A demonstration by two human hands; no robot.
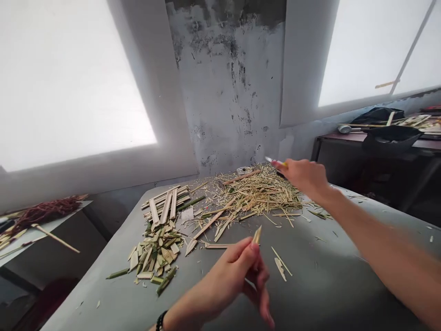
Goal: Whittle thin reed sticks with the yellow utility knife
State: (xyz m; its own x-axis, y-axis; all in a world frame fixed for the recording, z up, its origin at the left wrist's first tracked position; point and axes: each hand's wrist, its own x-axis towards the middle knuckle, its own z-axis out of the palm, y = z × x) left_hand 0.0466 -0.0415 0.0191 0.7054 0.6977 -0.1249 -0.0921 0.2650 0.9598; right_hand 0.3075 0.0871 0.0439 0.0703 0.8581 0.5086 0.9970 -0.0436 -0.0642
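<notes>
Head view: grey table (327, 276) under bright windows; left hand (227, 280) pinches bamboo sliver (257, 235); right hand (305, 177) at 1 o'clock clasps knife (275, 162) over shavings (255, 191).

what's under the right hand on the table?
The right hand, gripping a small cutter, hovers over the far edge of a heap of thin bamboo shavings on the grey table. Whatever lies directly beneath the palm is hidden.

No readable text, labels, brands or numbers from my feed. The small pale tag (188, 214) on the desk (310, 276), beside the bamboo strips (165, 207), looks blank.
</notes>
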